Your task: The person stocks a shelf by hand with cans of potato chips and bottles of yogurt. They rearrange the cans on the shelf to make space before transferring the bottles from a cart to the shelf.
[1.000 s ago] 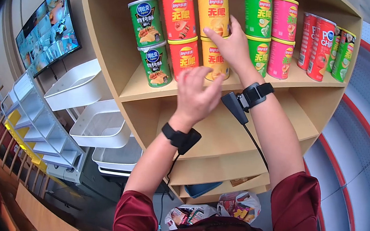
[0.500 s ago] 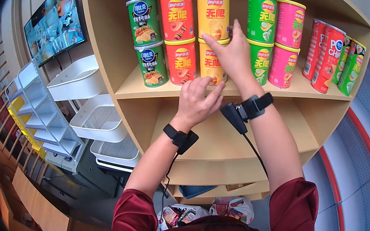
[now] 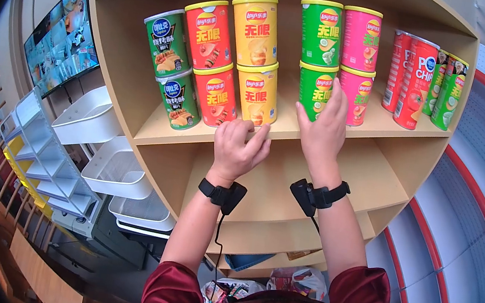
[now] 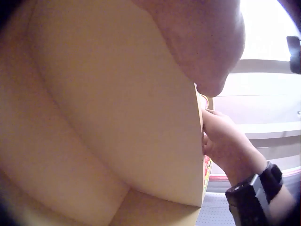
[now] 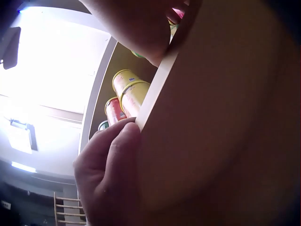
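Note:
My right hand [image 3: 325, 126] is in front of the lower green Lay's canister [image 3: 311, 90], fingers extended upward, fingertips overlapping its right side close to the lower pink canister [image 3: 357, 96]. Loosely bent, the fingers of my left hand [image 3: 238, 151] rest at the shelf's front edge, just below the lower yellow canister [image 3: 257, 95]. In the right wrist view, the left hand's thumb and forefinger [image 5: 123, 146] lie against that edge. Each of these canisters has another of its colour stacked on it. The right wrist view shows part of the yellow stack beyond the edge.
Left of the yellow stack stand red canisters [image 3: 214, 95] and dark green canisters [image 3: 177, 99]. Tall red chip tubes [image 3: 414, 83] and green tubes [image 3: 449, 94] are farther right. White baskets [image 3: 119, 168] stand left of the wooden shelf unit; white-and-red racks [image 3: 465, 201] are on the right.
My right hand has left the yellow stack and moved right and down to the green canister. My left hand has dropped slightly to the shelf edge. The head view has shifted.

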Tool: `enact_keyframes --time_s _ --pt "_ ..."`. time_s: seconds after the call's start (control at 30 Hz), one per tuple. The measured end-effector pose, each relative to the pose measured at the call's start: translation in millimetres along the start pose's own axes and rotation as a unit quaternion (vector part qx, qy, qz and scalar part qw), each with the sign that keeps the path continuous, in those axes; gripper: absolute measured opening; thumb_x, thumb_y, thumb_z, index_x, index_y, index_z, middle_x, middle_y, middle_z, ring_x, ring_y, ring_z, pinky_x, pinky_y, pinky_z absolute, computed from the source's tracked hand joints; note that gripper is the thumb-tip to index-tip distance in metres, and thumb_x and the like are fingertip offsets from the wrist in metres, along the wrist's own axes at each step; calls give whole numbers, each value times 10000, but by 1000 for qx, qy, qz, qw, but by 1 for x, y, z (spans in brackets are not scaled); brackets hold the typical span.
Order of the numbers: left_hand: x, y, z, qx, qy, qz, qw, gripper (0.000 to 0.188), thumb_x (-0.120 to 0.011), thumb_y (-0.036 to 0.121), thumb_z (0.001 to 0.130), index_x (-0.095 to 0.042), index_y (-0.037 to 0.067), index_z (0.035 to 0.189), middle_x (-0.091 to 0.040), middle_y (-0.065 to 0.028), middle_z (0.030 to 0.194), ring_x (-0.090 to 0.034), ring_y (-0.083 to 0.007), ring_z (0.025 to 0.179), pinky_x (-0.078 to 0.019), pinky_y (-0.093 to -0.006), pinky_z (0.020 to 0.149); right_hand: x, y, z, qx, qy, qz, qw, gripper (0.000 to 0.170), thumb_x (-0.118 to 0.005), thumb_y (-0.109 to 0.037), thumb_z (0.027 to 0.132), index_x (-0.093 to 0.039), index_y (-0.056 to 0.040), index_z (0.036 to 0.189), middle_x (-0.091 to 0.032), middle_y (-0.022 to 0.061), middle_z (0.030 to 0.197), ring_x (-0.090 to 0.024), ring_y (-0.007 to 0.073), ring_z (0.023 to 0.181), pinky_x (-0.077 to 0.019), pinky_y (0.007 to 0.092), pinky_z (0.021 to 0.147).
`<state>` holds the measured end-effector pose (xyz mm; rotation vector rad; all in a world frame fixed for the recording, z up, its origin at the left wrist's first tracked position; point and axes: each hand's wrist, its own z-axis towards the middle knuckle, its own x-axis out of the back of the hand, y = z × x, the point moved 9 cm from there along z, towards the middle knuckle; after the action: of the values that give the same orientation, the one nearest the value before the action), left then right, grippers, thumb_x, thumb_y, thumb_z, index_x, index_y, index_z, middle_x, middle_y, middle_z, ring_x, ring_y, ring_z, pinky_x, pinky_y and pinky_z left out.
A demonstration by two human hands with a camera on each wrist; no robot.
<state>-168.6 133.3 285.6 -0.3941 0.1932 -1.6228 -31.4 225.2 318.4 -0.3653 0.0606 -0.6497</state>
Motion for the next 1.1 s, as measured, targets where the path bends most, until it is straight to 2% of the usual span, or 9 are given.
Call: enact_keyframes --time_s 0.17,0.23,0.33,0.43,0.57,0.63,1.1 --pt "-1 0 0 -4 5 -2 1000 272 -684 184 677 -636 123 937 -480 -35 812 -517 -186 743 -396 -340 683 -3 2 -2 -6 -3 -16 1000 798 -737 -183 701 -281 -68 1347 -443 171 1161 -486 333 1054 -434 410 862" --pt "2 2 1 -13 23 -13 1000 314 -700 120 642 -636 108 949 -475 -46 798 -506 -205 703 -383 -346 604 -3 -4 -2 10 -6 -11 1000 799 -736 -174 699 -282 -72 1348 -443 165 1149 -489 332 1044 -439 405 856" --pt "1 1 1 -11 23 -12 1000 318 -701 116 640 -635 106 951 -474 -47 797 -507 -205 703 -383 -346 600 -8 -7 -2 10 -18 8 1000 809 -741 -171 693 -279 -72 1350 -444 166 1141 -490 330 1039 -439 400 853" --pt "-2 0 -1 -2 13 4 1000 273 -681 178 676 -630 123 938 -481 -33 809 -513 -195 738 -390 -351 674 -13 -6 -3 -7 -34 31 999 800 -741 -177 698 -283 -63 1344 -443 180 1185 -462 343 1102 -431 413 890" --pt "-3 0 -1 2 7 -1 1000 278 -683 179 674 -632 124 941 -483 -35 813 -514 -198 744 -390 -352 675 -13 -7 -2 -3 -37 31 999 816 -753 -187 686 -286 -64 1343 -446 175 1175 -467 339 1093 -436 409 882" --pt "-2 0 -1 3 11 0 1000 282 -684 178 671 -633 126 944 -483 -36 816 -516 -203 750 -391 -353 678 -11 -10 -2 20 -26 22 999 845 -764 -179 667 -278 -64 1349 -431 159 1130 -482 323 1032 -441 389 849" --pt "-3 0 -1 10 1 -3 1000 264 -679 176 682 -642 118 936 -481 -36 807 -516 -201 755 -385 -351 699 -13 -9 -1 34 -39 48 997 857 -776 -183 646 -288 -63 1340 -425 150 1117 -480 314 1026 -439 382 842"
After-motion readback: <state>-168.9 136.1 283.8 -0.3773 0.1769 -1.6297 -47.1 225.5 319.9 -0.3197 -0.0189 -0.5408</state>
